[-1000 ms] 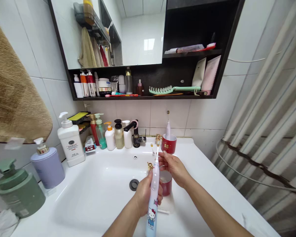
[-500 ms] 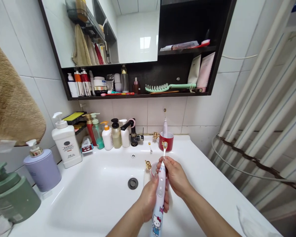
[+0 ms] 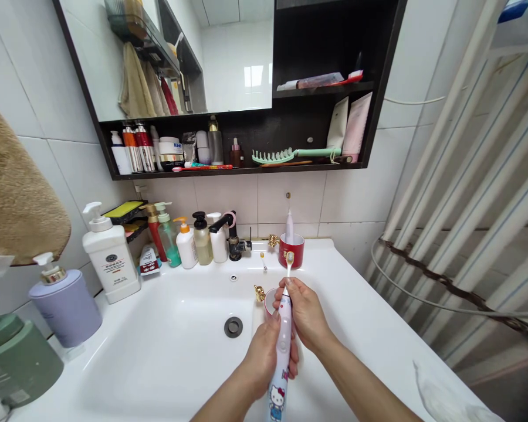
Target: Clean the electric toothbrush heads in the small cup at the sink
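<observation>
Gripping the electric toothbrush [image 3: 284, 343] by the lower part of its white body with the left hand [image 3: 264, 357], fingers wrapped fully around and closed tight on it; pinching the thin neck just under the brush head [image 3: 290, 258] with the right hand [image 3: 305, 313], a narrow closed hold, thumb and first fingers together on the stem. Holds the toothbrush almost upright in the view, long axis running from the near edge of the counter away toward the wall, sticker end nearest to the body, bristle end farthest and a little to the right; keeps it over the right part of the white sink [image 3: 171, 351], directly above a red cup [image 3: 269, 300] half hidden behind both hands; cannot tell whether touching that cup or not. Of the two hands, the right one nearer to the head end, the left one nearer to the base; both on the same axis, one behind the other, very close together at the middle of the handle. Farther back, near the wall, a second red cup [image 3: 291, 251] with another toothbrush [image 3: 289, 224] upright inside, beside the black faucet [image 3: 232, 237]; to the left a row of pump bottles [image 3: 189, 243] and a lilac dispenser [image 3: 66, 305]; above, a dark shelf [image 3: 246, 170] with a green comb [image 3: 290, 155].
</observation>
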